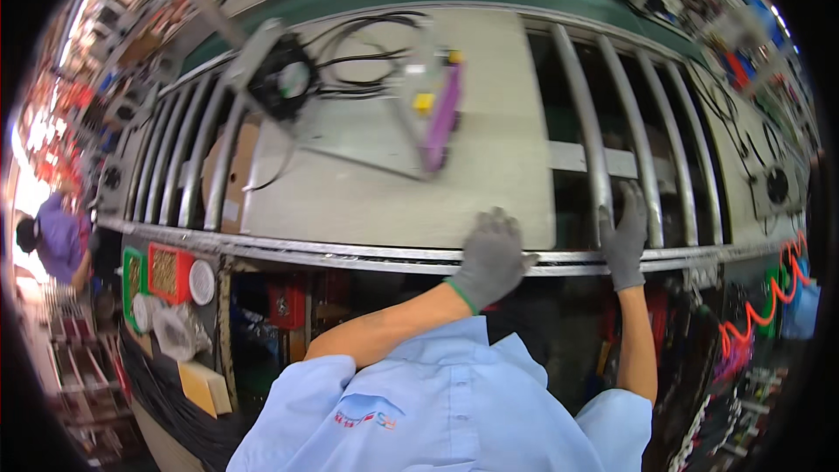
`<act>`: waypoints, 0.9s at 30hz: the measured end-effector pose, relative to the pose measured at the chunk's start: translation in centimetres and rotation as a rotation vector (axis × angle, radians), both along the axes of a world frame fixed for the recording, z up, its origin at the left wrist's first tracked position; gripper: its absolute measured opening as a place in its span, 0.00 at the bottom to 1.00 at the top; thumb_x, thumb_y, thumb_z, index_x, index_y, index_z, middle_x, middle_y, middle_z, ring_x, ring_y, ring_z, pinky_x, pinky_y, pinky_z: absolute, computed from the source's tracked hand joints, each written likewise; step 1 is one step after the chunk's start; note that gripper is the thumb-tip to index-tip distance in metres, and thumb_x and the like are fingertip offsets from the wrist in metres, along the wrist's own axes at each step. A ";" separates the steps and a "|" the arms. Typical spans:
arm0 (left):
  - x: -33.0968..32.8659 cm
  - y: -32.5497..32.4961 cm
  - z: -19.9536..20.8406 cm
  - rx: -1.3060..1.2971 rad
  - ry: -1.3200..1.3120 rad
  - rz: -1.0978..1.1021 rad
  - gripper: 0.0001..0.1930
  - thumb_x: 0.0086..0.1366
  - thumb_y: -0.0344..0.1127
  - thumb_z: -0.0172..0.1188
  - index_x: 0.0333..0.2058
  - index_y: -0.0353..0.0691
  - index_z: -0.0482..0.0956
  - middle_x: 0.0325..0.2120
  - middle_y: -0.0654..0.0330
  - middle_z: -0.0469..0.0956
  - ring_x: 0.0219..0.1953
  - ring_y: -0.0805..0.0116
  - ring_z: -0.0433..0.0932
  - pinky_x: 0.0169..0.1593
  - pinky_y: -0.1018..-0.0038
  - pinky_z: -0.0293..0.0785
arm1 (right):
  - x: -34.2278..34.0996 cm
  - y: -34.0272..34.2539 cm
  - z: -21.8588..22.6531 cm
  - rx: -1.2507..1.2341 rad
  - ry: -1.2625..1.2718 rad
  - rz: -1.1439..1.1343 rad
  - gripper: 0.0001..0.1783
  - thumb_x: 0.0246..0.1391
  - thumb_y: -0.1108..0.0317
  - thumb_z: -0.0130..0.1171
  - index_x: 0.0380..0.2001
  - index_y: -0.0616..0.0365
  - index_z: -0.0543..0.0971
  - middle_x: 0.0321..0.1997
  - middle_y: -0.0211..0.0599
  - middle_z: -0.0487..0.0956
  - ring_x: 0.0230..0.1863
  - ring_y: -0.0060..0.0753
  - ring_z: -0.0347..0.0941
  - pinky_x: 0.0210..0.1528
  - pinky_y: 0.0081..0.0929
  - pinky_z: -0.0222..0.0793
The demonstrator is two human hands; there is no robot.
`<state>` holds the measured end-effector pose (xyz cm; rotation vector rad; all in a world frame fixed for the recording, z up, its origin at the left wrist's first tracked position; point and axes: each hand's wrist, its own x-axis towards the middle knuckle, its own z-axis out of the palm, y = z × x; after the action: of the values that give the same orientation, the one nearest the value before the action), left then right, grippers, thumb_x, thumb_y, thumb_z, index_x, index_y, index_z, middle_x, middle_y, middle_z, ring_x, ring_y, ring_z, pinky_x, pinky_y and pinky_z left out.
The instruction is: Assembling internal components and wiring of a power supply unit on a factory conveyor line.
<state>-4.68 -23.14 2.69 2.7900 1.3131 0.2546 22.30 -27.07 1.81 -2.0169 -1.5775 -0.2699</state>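
My left hand (492,255), in a grey glove, lies with fingers stretched on the near right edge of a pale board (498,157). My right hand (624,240), gloved alike, rests at the roller conveyor's near rail, its fingers apart over a metal roller (641,140). Neither hand holds anything. Toward the board's far left sits a metal panel assembly (367,135) with a black fan (284,79) and looped black cables (354,57). A purple strip (444,118) with yellow blocks (424,103) stands at its right side; it looks smeared by motion.
Another pale board with a fan unit (773,188) lies on the conveyor at the right. Red (169,271) and green bins of small parts stand at the near left. An orange coiled hose (752,319) hangs at the right. A person in purple (59,240) is at the far left.
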 end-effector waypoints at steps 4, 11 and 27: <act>-0.8 0.2 -0.7 -0.006 -0.321 -0.255 0.28 0.58 0.50 0.66 0.49 0.33 0.78 0.53 0.47 0.77 0.57 0.52 0.77 0.49 0.60 0.80 | -8.4 4.5 1.3 -0.036 0.261 0.321 0.44 0.50 0.59 0.72 0.67 0.64 0.66 0.70 0.58 0.67 0.73 0.56 0.61 0.73 0.45 0.59; -11.6 7.2 -1.8 -0.074 -0.859 0.386 0.20 0.63 0.36 0.63 0.53 0.37 0.76 0.45 0.50 0.79 0.46 0.51 0.81 0.49 0.60 0.78 | -14.0 10.1 0.1 -0.154 0.733 0.069 0.42 0.44 0.57 0.77 0.60 0.60 0.70 0.54 0.53 0.79 0.54 0.54 0.79 0.54 0.43 0.76; -10.9 23.5 0.3 -0.129 -0.527 0.535 0.20 0.60 0.32 0.58 0.52 0.36 0.69 0.43 0.37 0.81 0.46 0.37 0.81 0.50 0.50 0.78 | -5.4 17.3 -1.4 -0.094 0.430 0.099 0.26 0.54 0.57 0.63 0.52 0.60 0.73 0.40 0.54 0.82 0.46 0.61 0.77 0.49 0.51 0.71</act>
<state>-15.59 0.39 2.98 2.0024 1.7887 0.8190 16.90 -9.77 0.43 -1.8971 -1.4261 0.2662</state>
